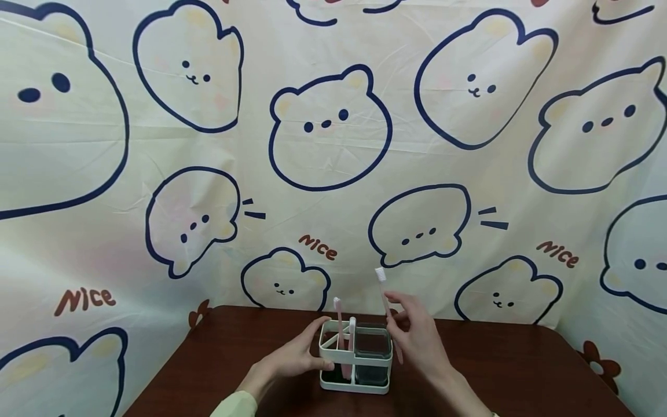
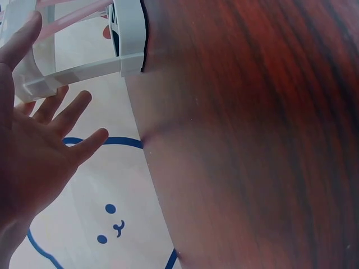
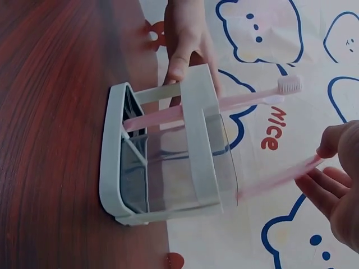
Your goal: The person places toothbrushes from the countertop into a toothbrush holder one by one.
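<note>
A pale toothbrush holder with compartments stands on the table. My left hand grips its left side, thumb in front and fingers around the back. One pink toothbrush stands upright in a left-hand compartment, its bristled head above the rim. On the holder's right side sits a clear cup. My right hand pinches a second pink toothbrush, bristles up, just right of the cup. In the right wrist view its handle slants, with the lower end near the cup's rim.
The dark brown wooden table extends to both sides of the holder. Behind it hangs a pale cloth printed with cartoon bears and the word Nice, and it continues along both sides.
</note>
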### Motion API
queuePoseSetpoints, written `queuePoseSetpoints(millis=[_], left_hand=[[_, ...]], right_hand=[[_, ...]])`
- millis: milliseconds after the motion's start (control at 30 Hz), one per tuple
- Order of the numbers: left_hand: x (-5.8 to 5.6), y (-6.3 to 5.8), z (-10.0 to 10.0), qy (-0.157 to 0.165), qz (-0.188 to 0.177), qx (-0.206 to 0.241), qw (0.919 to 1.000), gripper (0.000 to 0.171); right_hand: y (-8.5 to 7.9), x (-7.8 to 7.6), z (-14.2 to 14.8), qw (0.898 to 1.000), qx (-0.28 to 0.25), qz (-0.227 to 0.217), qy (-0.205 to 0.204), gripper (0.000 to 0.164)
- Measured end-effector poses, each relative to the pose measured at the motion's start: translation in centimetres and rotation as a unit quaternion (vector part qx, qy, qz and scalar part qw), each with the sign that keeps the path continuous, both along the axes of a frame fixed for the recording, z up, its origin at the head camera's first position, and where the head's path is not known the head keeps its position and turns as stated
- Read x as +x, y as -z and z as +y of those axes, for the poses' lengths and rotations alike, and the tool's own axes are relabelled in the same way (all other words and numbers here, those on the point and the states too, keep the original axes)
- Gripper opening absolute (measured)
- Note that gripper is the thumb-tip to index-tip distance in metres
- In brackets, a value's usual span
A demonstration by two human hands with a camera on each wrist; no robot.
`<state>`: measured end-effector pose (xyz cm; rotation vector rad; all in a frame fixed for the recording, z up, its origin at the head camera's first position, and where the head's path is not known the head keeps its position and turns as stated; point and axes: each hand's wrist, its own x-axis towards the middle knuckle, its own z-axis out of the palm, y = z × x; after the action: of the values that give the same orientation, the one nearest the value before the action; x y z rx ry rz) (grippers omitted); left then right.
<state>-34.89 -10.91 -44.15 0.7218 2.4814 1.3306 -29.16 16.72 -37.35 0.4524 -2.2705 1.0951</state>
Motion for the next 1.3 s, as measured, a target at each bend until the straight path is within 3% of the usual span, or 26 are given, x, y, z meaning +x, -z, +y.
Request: queuePoseSetpoints(millis=[367,733,1033,1300], left_hand=[[0.0,-0.1,0.0,0.0,0.0,-0.003,1.0,0.098],[0.2,-0.1,0.0,-0.002,-0.002,-0.006,1.0,0.096],[0.1,-0.1,-0.1,-0.001,-0.003,-0.001,1.0,0.094],[0.1,-0.1,-0.1,0.003,-0.002,0.005,1.0,0.094]], right_hand=[[-1.0,0.2,-1.8,0.998,-0.056,-0.004,-0.042,0.048],[-1.4,-0.4,-3.6,0.992,-0.112,-0.01,-0.059,0.053],[-0.6,-1.1,-4.4,0.994,-0.095,-0.017,-0.051,0.052],[0.8,-1.6,-4.7,0.998,-0.048,-0.026,-0.042,0.048]])
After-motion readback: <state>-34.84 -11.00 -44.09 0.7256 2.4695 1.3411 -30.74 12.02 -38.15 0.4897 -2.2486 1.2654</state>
